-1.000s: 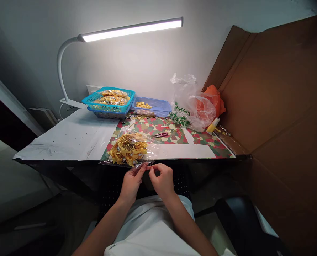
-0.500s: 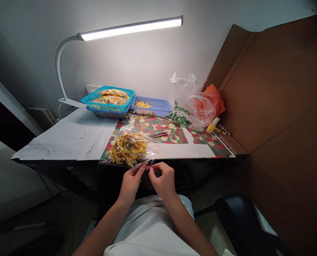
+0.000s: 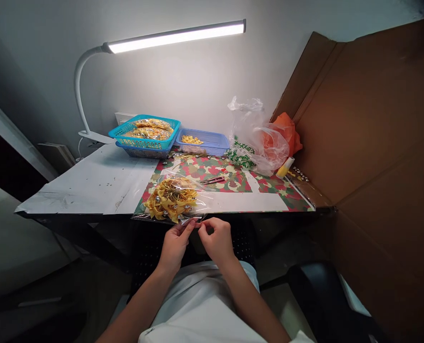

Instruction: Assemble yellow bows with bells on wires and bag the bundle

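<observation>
A clear plastic bag [image 3: 206, 197] lies at the front edge of the table, its near edge reaching over toward me. Inside it is a bunch of yellow ribbon flowers [image 3: 171, 197] with silvery beads and gold wire stems. My left hand [image 3: 176, 240] pinches the bag's near edge between thumb and fingers. Close beside it, my right hand [image 3: 217, 238] has thumb and forefinger pressed together at the same edge of the bag. The fingertips of both hands almost meet, and the exact grip of the right is hard to make out.
Behind the bag lie small thread snips [image 3: 212, 180]. A turquoise basket [image 3: 143, 143] holds more bagged yellow flowers, beside a blue basket [image 3: 215, 140] with yellow pieces. Plastic bags [image 3: 258, 143] and a glue bottle [image 3: 285, 168] stand right, near a cardboard sheet [image 3: 376, 119]. A lamp [image 3: 179, 37] hangs above.
My right hand has shifted very slightly left along the bag's edge. My left hand keeps its pinch, and the bag of flowers stays in place.
</observation>
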A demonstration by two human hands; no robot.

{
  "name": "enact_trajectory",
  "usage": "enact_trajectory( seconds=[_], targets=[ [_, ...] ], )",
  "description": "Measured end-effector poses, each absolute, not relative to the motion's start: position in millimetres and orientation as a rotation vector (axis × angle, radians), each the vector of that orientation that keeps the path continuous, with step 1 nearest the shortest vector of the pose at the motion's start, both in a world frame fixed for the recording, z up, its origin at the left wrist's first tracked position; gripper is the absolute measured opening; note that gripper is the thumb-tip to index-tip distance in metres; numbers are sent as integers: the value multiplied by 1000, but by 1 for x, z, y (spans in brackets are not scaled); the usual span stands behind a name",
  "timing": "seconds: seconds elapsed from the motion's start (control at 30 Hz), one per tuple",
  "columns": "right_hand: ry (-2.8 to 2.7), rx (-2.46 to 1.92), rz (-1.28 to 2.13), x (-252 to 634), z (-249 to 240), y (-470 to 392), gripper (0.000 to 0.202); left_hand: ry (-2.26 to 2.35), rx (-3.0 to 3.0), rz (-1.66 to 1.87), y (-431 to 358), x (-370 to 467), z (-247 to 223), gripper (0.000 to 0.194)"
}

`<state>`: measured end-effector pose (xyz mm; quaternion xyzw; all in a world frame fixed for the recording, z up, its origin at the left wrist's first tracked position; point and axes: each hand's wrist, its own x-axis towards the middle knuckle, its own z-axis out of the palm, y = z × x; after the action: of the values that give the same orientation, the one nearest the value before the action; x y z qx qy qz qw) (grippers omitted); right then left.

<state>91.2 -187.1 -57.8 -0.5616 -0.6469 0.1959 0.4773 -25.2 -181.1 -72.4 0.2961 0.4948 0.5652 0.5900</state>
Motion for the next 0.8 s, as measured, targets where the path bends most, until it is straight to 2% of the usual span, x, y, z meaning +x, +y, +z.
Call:
enact_trajectory(
  seconds=[0.37,0.5,0.63,0.8],
  targets=[
    [-1522,-1441,424,98,-64,-184,17,1142,718,1359,-182,-25,-63,49],
    [-1484,-1375,297,101,-58,-190,18,1146,725,1364,-182,-26,-62,46],
    [-1549,-1363,186,94,-52,-198,19,1146,713,1357,-182,-27,-64,50],
    [-1646,-1431,325,88,-53,-196,21,1128,700,1326,-181,-27,-69,57]
  ],
)
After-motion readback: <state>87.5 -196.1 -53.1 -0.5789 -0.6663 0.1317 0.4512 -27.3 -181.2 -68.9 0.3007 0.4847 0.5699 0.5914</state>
